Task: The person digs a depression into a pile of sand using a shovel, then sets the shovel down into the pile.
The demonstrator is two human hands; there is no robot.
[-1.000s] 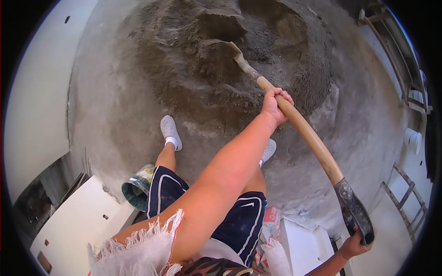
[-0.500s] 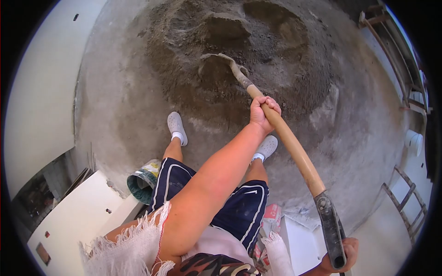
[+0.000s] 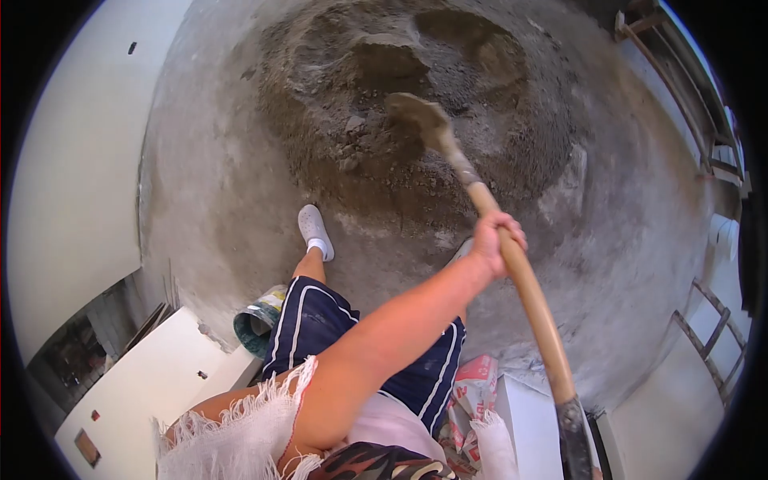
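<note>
My left hand (image 3: 500, 240) is wrapped round the wooden shaft of a shovel (image 3: 538, 320), on its upper part near the metal neck. The shovel blade (image 3: 420, 114), coated in grey material, is over the middle of a heap of grey-brown sand-like mix (image 3: 384, 172). Whether the blade touches the heap is unclear. Toward the bottom right edge runs the dark grip end of the shovel (image 3: 572, 428), cut off by the frame. My right hand does not show.
A green-rimmed bucket (image 3: 254, 330) stands left of my legs. Red-and-white bags (image 3: 476, 388) lie behind me on the right. A wooden ladder (image 3: 712, 340) leans at the right wall, and a wooden frame (image 3: 668, 80) stands farther up. White walls flank both sides.
The blade has come up out of the hollow in the heap, turning its face into view. My left hand has shifted right and down with the shaft. My right hand has left the view.
</note>
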